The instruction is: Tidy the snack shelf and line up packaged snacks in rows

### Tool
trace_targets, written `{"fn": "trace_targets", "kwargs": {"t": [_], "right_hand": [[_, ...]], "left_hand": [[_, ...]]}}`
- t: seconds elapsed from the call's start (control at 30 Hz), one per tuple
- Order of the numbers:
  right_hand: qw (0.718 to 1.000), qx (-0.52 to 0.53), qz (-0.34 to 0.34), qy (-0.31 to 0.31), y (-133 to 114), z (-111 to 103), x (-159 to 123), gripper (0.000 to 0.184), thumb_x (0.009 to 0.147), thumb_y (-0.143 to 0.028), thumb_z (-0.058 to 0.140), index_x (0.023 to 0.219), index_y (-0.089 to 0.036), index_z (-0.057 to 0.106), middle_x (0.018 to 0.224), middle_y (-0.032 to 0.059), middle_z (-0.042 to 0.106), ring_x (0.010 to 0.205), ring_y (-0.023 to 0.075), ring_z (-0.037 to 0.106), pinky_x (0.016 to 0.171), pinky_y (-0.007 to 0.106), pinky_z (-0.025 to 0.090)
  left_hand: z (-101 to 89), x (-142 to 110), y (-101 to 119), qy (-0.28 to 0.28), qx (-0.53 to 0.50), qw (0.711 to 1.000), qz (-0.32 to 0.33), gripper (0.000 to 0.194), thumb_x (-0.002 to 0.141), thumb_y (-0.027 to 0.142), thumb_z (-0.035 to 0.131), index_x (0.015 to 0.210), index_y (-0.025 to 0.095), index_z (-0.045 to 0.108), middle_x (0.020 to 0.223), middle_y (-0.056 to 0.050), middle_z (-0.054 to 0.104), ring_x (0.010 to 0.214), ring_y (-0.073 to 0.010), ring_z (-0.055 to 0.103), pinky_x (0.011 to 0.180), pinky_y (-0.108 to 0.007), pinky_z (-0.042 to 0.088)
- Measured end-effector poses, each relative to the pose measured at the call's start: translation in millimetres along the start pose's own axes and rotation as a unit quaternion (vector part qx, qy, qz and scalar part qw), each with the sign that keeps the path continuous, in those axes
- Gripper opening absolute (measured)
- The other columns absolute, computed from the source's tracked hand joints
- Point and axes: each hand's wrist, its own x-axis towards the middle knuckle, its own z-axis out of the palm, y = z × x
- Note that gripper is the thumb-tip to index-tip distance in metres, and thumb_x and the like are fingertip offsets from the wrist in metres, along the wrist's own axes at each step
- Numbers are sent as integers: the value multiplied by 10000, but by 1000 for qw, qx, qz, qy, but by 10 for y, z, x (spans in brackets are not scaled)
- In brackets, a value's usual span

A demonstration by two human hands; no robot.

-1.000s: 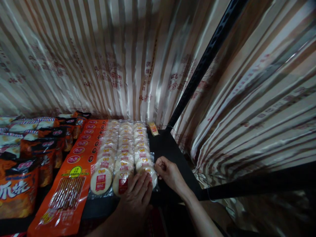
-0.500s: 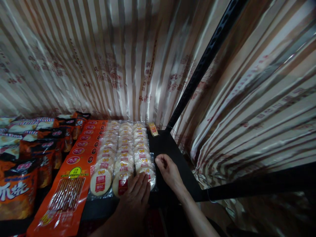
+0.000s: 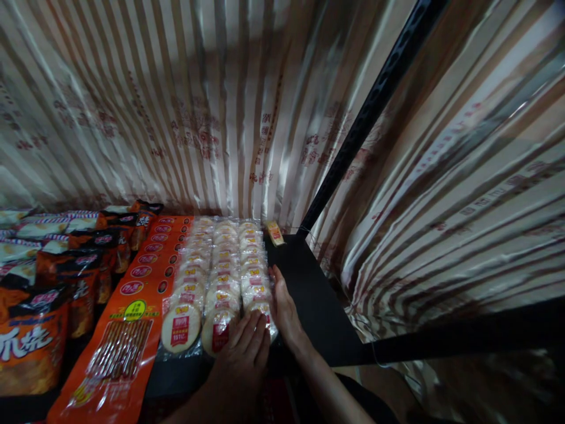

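Observation:
A clear pack of round rice crackers (image 3: 212,277) lies in three rows on a black shelf (image 3: 313,300). My left hand (image 3: 242,353) rests flat on the pack's near end, fingers stretched over the front crackers. My right hand (image 3: 285,309) lies edge-on along the pack's right side, fingers straight and pointing away from me, touching the wrapper. Neither hand holds anything.
Orange snack-stick packs (image 3: 132,306) lie just left of the crackers, with dark orange crisp bags (image 3: 66,277) further left. A small yellow packet (image 3: 275,232) sits at the shelf's back. A black upright post (image 3: 366,118) rises at the right corner. Striped satin curtain (image 3: 176,106) hangs behind.
My right hand has uncurled from a loose fist and moved left, now straight against the cracker pack's right edge. The left hand has stayed on the pack's near end.

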Motion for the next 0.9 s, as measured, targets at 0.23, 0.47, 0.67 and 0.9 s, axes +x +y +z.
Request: {"fn": "trace_targets", "kwargs": {"t": [0.23,0.47,0.67,0.9], "right_hand": [[999,-27,20,14,-81,57,-50,758,872,-674,166,1454,-193,235,1483,64,327,1376,190,261,1137,360,220],[999,-31,26,12,-112,82,-72,806,852,-704,203,1453,-168,240,1492,62,307,1380,195,250,1144,343,201],[998,-50,24,41,-177,6,52,851,837,-720,189,1445,-130,265,1505,75,274,1395,189,204,1153,327,163],[998,-62,0,18,-136,39,74,752,875,-670,193,1460,-200,237,1515,32,252,1399,182,185,1156,344,144]], "left_hand": [[66,-19,-5,24,3,1000,-3,308,899,266,452,1134,113,579,1208,-106,608,1172,-253,516,1042,-393,291],[17,-5,15,28,-3,999,-28,353,889,290,450,1183,130,562,1282,-108,559,1250,-267,440,1073,-396,242],[-133,-1,-51,1,23,997,-70,507,861,472,470,1258,160,515,1363,-111,485,1329,-286,323,1111,-446,133],[-195,-72,-182,-15,66,990,-125,628,836,592,453,1322,195,462,1391,-96,457,1329,-300,309,1082,-440,190]]}}
